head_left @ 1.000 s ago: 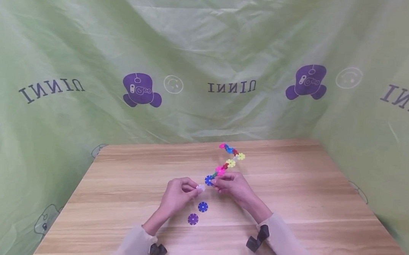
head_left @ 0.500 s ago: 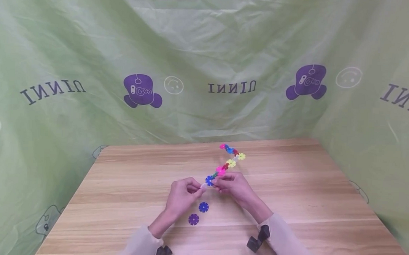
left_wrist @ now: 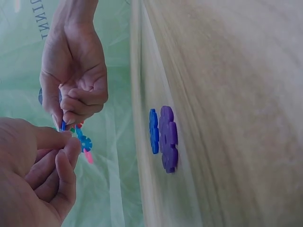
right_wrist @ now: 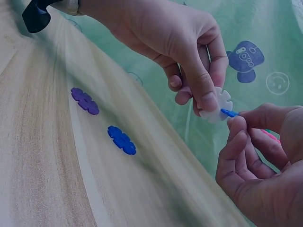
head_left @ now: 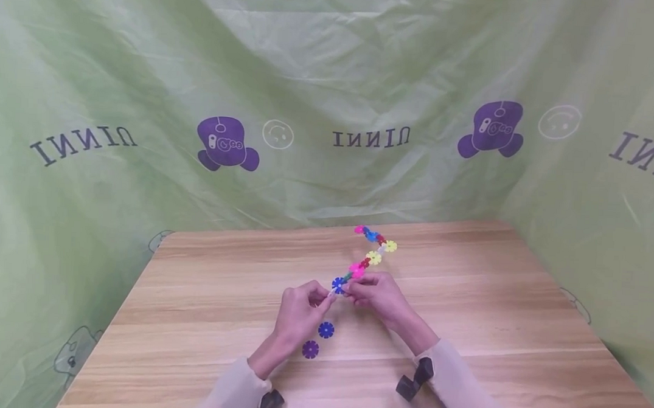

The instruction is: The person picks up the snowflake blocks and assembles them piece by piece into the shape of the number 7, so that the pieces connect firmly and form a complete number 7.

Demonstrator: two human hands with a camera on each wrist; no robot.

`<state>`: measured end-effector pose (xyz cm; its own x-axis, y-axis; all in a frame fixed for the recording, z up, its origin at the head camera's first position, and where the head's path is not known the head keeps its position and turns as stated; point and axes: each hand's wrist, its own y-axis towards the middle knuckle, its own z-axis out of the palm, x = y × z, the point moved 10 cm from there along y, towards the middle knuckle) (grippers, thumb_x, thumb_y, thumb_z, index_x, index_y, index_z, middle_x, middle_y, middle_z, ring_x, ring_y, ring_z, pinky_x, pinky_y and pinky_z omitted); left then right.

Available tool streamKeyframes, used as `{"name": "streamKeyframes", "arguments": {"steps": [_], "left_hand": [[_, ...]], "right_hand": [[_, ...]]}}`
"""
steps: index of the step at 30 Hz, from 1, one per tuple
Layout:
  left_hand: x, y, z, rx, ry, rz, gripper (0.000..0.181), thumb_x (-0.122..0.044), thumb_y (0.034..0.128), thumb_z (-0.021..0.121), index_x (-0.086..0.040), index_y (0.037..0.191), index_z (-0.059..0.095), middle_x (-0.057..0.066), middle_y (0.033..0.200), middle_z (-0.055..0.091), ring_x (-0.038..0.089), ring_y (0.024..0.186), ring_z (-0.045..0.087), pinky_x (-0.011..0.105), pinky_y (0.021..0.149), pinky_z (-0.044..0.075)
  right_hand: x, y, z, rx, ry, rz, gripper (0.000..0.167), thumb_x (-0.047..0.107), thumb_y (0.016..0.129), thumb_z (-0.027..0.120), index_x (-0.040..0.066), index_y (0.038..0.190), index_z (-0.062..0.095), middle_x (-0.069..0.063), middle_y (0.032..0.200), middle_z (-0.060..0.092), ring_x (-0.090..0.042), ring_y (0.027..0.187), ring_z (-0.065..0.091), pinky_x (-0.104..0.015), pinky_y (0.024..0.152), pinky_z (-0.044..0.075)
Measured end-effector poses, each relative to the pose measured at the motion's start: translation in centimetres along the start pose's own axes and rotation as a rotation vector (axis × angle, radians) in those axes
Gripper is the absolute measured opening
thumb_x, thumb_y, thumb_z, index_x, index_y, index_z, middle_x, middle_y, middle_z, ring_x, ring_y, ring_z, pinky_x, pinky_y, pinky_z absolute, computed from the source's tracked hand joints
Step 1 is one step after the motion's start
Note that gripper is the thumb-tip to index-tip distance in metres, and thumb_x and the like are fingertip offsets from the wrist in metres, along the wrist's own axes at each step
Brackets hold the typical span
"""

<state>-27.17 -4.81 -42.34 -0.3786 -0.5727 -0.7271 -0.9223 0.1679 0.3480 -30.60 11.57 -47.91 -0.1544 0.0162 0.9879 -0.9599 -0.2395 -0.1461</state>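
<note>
My left hand [head_left: 299, 315] pinches a white notched disc [right_wrist: 220, 105] between thumb and finger. My right hand [head_left: 380, 297] pinches the blue notched disc [head_left: 338, 285] at the near end of a chain of linked discs [head_left: 373, 258]. Pink, red, yellow, white, green and blue pieces make up this chain, which stretches away past the right hand in the head view. In the right wrist view the white disc's edge meets the blue disc; how deep the notches sit together cannot be told. Fingers cover part of both discs.
Nearer me on the wooden table [head_left: 200, 344] lie a loose blue disc [head_left: 326, 330] and a purple disc [head_left: 310, 349], both flat. A green printed curtain [head_left: 310, 75] hangs behind the table and along both sides.
My left hand has moved right and slightly up, bringing the white disc from beside the blue end disc up against it. The white disc has turned edge-on. The chain has shifted slightly up and right.
</note>
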Motion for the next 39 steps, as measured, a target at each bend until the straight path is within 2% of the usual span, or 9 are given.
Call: {"name": "streamKeyframes", "arguments": {"steps": [6, 17, 26, 29, 33, 39], "left_hand": [[0.7, 0.1, 0.0, 0.002, -0.033, -0.032, 0.007, -0.014, 0.0899, 0.082, -0.01, 0.093, 0.078, 0.007, 0.088, 0.082, 0.009, 0.075, 0.075, 0.017, 0.068, 0.058], [1.1, 0.0, -0.3, 0.002, -0.069, -0.018, 0.012, -0.016, 0.089, 0.084, -0.01, 0.097, 0.078, 0.007, 0.09, 0.082, 0.011, 0.076, 0.075, 0.017, 0.067, 0.059], [1.5, 0.0, -0.2, 0.024, -0.045, -0.031, 0.012, -0.016, 0.0886, 0.084, -0.009, 0.098, 0.079, 0.006, 0.088, 0.081, 0.009, 0.076, 0.072, 0.017, 0.067, 0.058], [2.2, -0.1, 0.3, 0.082, -0.042, -0.075, 0.019, -0.014, 0.0874, 0.084, -0.006, 0.103, 0.078, 0.007, 0.09, 0.081, 0.009, 0.076, 0.072, 0.017, 0.066, 0.058], [3.3, -0.6, 1.4, 0.193, -0.02, -0.132, 0.026, -0.012, 0.0865, 0.084, -0.003, 0.109, 0.076, 0.008, 0.094, 0.081, 0.009, 0.078, 0.072, 0.018, 0.067, 0.059], [4.2, -1.5, 3.0, 0.409, 0.122, -0.141, 0.031, -0.03, 0.0804, 0.091, -0.011, 0.102, 0.077, -0.002, 0.086, 0.075, 0.007, 0.071, 0.063, 0.022, 0.066, 0.055]], "right_hand": [[-0.1, 0.0, 0.1, 0.003, 0.021, 0.015, 0.027, 0.006, 0.096, 0.072, -0.009, 0.118, 0.072, 0.002, 0.088, 0.078, -0.011, 0.081, 0.072, -0.025, 0.079, 0.063], [-0.7, 0.3, 0.1, 0.008, 0.06, 0.018, 0.026, 0.005, 0.097, 0.07, -0.01, 0.118, 0.071, 0.001, 0.088, 0.079, -0.01, 0.08, 0.072, -0.025, 0.079, 0.063], [-0.7, 0.3, 0.1, 0.013, 0.056, 0.01, 0.027, 0.006, 0.097, 0.071, -0.011, 0.118, 0.07, 0.001, 0.089, 0.079, -0.01, 0.081, 0.072, -0.024, 0.078, 0.063], [-0.7, 0.4, 0.0, 0.011, 0.07, 0.013, 0.023, 0.006, 0.097, 0.071, -0.008, 0.115, 0.073, 0.001, 0.088, 0.079, -0.01, 0.08, 0.072, -0.024, 0.078, 0.063], [-0.7, 0.3, 0.0, 0.012, 0.097, 0.016, 0.018, 0.006, 0.097, 0.071, -0.005, 0.111, 0.075, 0.002, 0.087, 0.079, -0.009, 0.079, 0.071, -0.023, 0.077, 0.063], [-0.5, 0.2, -0.1, 0.014, 0.104, 0.023, 0.018, 0.006, 0.097, 0.071, -0.005, 0.112, 0.074, 0.002, 0.087, 0.079, -0.008, 0.079, 0.071, -0.023, 0.078, 0.063]]}}
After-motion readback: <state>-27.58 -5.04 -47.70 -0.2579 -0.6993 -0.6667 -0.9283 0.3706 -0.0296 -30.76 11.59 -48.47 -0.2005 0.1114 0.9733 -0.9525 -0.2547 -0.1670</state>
